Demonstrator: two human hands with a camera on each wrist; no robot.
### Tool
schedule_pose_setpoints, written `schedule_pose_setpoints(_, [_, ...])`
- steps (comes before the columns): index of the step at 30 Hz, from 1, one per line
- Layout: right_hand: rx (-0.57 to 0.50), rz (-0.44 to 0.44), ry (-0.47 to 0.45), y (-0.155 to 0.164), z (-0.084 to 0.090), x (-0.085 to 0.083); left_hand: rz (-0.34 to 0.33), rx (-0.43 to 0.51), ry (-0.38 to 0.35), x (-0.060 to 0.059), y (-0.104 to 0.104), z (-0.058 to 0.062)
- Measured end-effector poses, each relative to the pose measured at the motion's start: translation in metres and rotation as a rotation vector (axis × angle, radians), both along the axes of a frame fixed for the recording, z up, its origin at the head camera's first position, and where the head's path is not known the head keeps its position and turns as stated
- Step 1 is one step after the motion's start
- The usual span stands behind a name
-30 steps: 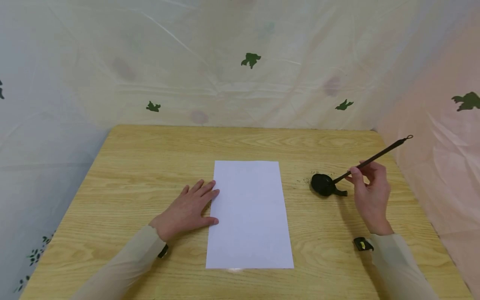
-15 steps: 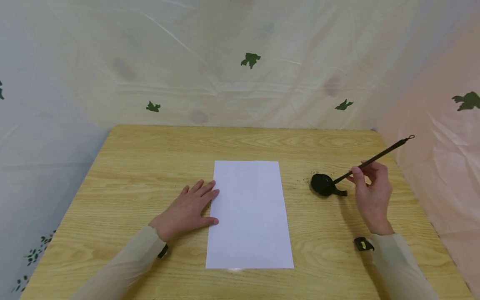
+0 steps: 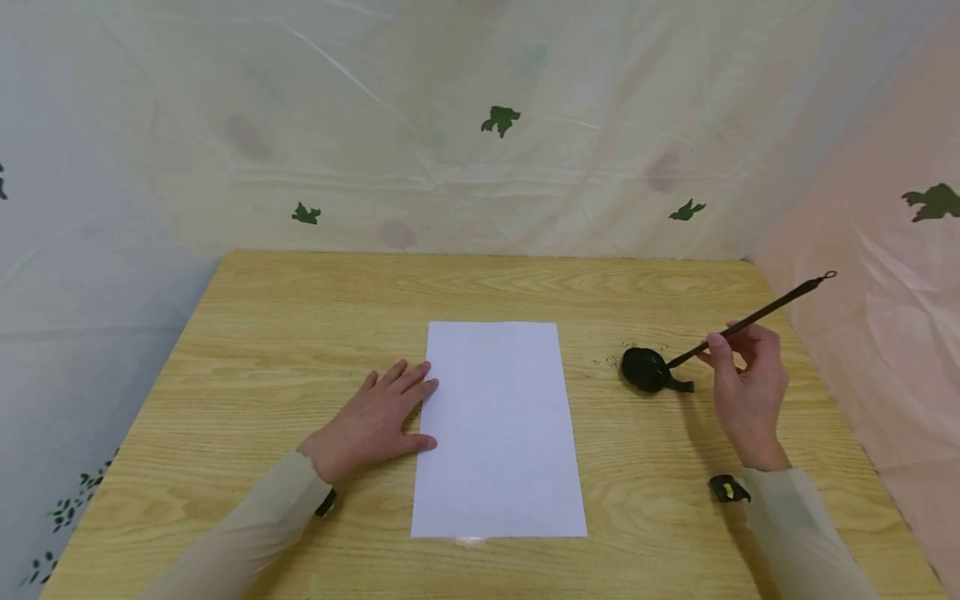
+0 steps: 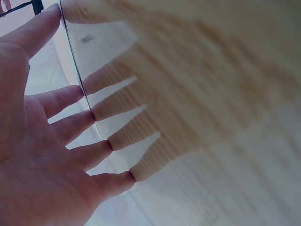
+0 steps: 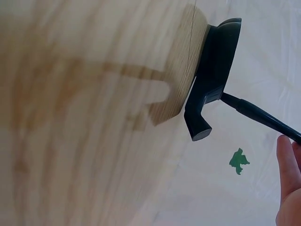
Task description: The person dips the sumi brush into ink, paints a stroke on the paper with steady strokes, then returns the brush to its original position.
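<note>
Wooden table [image 3: 337, 292] below: the left hand [image 3: 367, 429], fingers spread, likely steadies white paper [image 3: 498, 425] at lower centre; at right, the right hand [image 3: 750, 400] pinches a brush [image 3: 780, 306] slanted to a black dish [image 3: 643, 368].

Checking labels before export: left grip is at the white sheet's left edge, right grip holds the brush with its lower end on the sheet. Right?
No: the lower end of the brush is at the edge of the black dish, not on the white sheet, as the head view shows. The left grip at the sheet's left edge and the right grip holding the brush are correct.
</note>
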State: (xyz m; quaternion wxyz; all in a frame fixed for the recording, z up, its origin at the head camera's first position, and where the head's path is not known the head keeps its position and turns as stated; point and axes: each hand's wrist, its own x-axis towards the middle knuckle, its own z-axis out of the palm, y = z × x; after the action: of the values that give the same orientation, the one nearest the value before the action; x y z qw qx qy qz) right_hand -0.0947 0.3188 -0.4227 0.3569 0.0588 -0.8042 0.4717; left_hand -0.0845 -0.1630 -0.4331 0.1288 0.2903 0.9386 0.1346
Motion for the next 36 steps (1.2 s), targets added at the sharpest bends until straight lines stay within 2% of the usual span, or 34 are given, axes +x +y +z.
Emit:
schedule_pose_setpoints(27, [-0.146,-0.004,0.051,-0.001,0.014,0.002,-0.005,0.007,0.0,0.001,0.0,0.002])
schedule_pose_setpoints(36, [-0.102,0.011,0.073,-0.006,0.017,0.004,-0.003,0.005,-0.003,0.001,0.0,0.001])
